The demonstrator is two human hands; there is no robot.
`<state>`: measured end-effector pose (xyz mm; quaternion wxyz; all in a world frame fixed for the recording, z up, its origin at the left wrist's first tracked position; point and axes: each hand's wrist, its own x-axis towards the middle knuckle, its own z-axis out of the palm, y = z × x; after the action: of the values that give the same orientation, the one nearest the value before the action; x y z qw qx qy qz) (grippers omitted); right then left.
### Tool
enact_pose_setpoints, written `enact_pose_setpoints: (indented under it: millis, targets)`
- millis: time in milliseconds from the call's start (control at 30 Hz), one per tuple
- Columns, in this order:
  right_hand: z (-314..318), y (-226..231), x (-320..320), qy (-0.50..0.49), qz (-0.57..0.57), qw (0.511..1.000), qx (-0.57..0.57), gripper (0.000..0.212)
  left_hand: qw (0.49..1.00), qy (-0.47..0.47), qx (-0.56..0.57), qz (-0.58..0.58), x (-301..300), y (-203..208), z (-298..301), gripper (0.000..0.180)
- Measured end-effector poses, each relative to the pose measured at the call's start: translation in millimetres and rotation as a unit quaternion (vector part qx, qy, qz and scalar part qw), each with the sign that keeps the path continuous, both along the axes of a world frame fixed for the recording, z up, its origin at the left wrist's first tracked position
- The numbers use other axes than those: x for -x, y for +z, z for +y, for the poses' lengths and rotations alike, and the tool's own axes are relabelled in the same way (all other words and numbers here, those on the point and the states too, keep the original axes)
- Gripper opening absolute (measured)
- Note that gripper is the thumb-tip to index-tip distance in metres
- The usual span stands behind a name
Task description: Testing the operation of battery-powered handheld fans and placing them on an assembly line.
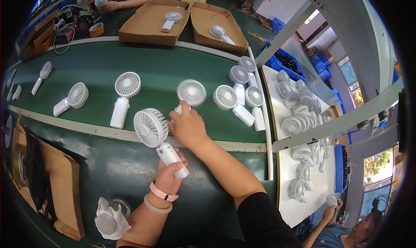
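My left hand (169, 178) is wrapped round the handle of a white handheld fan (149, 127), its round grille tilted up and to the left. Just above and to the right, my right hand (190, 128) has its fingers closed on the handle of a second handheld fan (191, 93); that fan's head looks smeared by motion, and most of its handle is hidden behind my fingers. On the green belt to the left lie a handheld fan (128, 84) and another white fan (78, 95). Several fans (225, 97) are grouped at the belt's right end.
A white side table (284, 204) at right carries many fans. Cardboard trays (147, 18) stand beyond the belt (160, 61). At lower left are a cardboard box (65, 183) and a white cloth-wrapped jar (110, 222). One co-worker holds a fan at top left, another at lower right.
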<state>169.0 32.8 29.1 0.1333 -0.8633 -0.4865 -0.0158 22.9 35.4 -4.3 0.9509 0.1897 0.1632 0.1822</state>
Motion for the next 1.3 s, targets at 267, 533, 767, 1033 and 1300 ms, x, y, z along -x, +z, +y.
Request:
enact_pose_setpoints:
  millis: [267, 533, 767, 1033, 1300]
  targets:
    - [-25, -30, -39, -0.109, 0.025, 0.983, -0.145, 0.055, 0.999, -0.019, 0.002, -0.026, 1, 4, 1, 0.043]
    - [-119, -18, 14, 0.086, 0.858, 0.353, -0.363, 0.051, 0.999, -0.021, 0.008, -0.027, 2, 4, 2, 0.043]
    - [-130, -24, 17, 0.136, 0.877, 0.269, -0.374, 0.06, 0.998, -0.047, 0.002, -0.045, 2, 0, 0, 0.042]
    - [-128, -23, 14, 0.097, 0.843, 0.379, -0.37, 0.053, 0.997, -0.07, 0.003, -0.046, 5, 3, -2, 0.044]
    - [-123, -21, 24, -0.058, 0.766, 0.494, -0.407, 0.042, 0.997, -0.069, 0.024, -0.031, 5, 4, 0, 0.044]
